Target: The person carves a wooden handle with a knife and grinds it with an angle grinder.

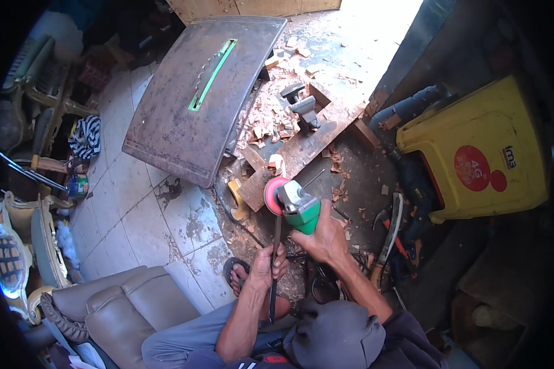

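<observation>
This is a woodworking workshop: a saw table [172,132], a vise [304,109], scattered wood chips [266,128] and a running-size hand grinder [301,211] show it.

The bare left forearm [240,320] slants up and rightward to the left hand [268,265], whose fingers [281,269] curl into a closed grip. The bare right forearm [361,286] angles up and leftward; the right hand [324,238] clasps firmly, farther forward than the left hand.

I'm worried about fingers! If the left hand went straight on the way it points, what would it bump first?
Probably the green grinder, near its pink disc, just ahead of the left hand; depth is hard to judge.
</observation>
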